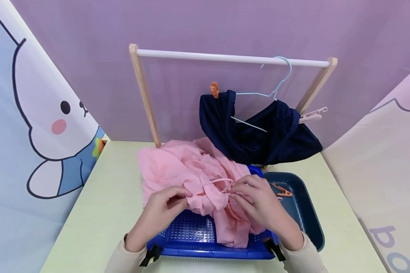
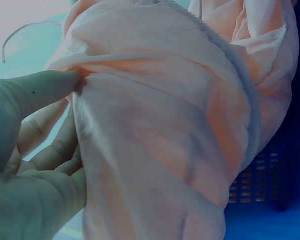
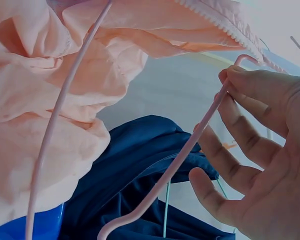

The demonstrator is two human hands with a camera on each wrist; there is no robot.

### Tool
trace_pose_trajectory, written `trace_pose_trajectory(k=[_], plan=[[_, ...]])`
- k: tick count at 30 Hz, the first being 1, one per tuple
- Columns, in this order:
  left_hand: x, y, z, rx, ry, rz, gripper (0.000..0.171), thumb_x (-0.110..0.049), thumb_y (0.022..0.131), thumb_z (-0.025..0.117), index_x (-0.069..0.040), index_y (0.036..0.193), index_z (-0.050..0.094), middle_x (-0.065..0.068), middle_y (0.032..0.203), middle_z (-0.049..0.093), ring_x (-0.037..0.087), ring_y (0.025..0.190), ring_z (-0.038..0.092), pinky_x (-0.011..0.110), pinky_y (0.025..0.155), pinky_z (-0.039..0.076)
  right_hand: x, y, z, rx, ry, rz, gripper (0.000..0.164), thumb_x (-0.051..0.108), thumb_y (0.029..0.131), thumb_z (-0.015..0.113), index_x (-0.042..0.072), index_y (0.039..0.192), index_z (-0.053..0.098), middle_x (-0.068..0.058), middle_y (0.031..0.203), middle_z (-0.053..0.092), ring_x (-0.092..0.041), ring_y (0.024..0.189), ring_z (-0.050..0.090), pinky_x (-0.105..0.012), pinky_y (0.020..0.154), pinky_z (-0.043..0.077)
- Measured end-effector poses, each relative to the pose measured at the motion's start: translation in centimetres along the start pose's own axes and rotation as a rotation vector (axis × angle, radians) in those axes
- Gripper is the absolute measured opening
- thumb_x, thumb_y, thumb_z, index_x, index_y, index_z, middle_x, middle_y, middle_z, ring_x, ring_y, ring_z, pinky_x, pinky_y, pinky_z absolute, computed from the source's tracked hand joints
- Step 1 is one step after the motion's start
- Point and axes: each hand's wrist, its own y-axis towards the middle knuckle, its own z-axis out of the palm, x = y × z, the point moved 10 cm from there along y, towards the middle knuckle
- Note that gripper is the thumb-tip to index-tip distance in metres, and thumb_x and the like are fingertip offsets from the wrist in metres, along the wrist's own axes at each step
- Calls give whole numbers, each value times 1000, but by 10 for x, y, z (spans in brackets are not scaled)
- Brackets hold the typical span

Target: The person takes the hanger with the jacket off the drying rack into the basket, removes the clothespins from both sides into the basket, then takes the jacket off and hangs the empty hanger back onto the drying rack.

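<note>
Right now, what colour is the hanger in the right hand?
The hanger is pink; it shows best in the right wrist view.

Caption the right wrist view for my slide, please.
Right hand pinches a pink hanger near a pink garment, navy garment behind.

Head view: high and farthest back, facing forward and down, taking in left hand, right hand, pink garment, blue basket, clothes rack and tray. Left wrist view: close at the left hand, facing the pink garment, blue basket at the frame's edge; right wrist view: close at the right hand, facing the pink hanger, dark garment beyond. Shared: pink garment, all three views; dark garment, head and right wrist.
</note>
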Motion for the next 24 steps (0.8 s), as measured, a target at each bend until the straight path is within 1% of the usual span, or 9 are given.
trace_pose_trajectory(k=[2, 4, 9, 13, 15, 17, 21, 24], plan=[[3, -1, 0, 1, -17, -36, 29, 6, 85, 74, -16, 103, 73, -10, 95, 68, 10, 83, 65, 27, 75, 59, 0, -1, 1, -2, -16, -7, 18, 10, 84, 82, 18, 99, 76, 9, 103, 65, -15, 101, 56, -42, 86, 46], [5, -1, -1, -2, -33, -58, 29, 5, 85, 74, -16, 105, 72, -9, 95, 69, 10, 85, 66, 28, 77, 59, -1, -2, -1, -13, -23, -10, 18, 9, 83, 82, 17, 99, 76, 8, 103, 65, -16, 102, 56, -44, 87, 46], [10, -4, -6, -4, -65, -84, 29, 2, 86, 76, -16, 108, 71, -8, 99, 70, 13, 91, 68, 29, 80, 59, -5, -5, -7, -41, -26, 6, 20, 6, 82, 82, 17, 98, 76, 6, 103, 66, -17, 101, 57, -46, 86, 45], [13, -6, -10, -5, -94, -103, 28, -2, 86, 78, -15, 110, 72, -4, 103, 71, 15, 95, 69, 29, 82, 59, -9, -8, -14, -63, -29, 13, 21, 3, 81, 82, 17, 96, 76, 6, 101, 66, -17, 98, 57, -44, 84, 44], [14, -7, -15, -15, -93, -105, 28, -3, 86, 79, -13, 112, 72, -1, 105, 71, 15, 95, 69, 29, 81, 59, -10, -10, -18, -86, -32, -4, 21, 2, 80, 82, 15, 95, 75, 5, 100, 66, -18, 97, 57, -43, 82, 44], [16, -10, -21, -31, -69, -115, 29, -4, 86, 79, -12, 113, 72, 2, 106, 72, 14, 95, 69, 29, 82, 59, -10, -12, -24, -112, -38, -25, 21, 2, 79, 82, 15, 94, 75, 4, 100, 66, -20, 96, 57, -42, 80, 43], [25, -17, -35, -55, -44, -173, 28, -7, 87, 79, -11, 114, 71, 5, 107, 71, 12, 95, 69, 28, 83, 58, -11, -16, -35, -150, -54, -59, 21, 2, 79, 82, 14, 94, 74, 2, 101, 67, -22, 94, 58, -44, 78, 43], [33, -24, -44, -79, -27, -216, 26, -8, 88, 78, -11, 113, 71, 4, 106, 71, 12, 95, 69, 27, 83, 58, -14, -19, -42, -162, -70, -60, 24, 1, 77, 82, 14, 95, 74, 2, 101, 67, -23, 94, 58, -44, 77, 42]])
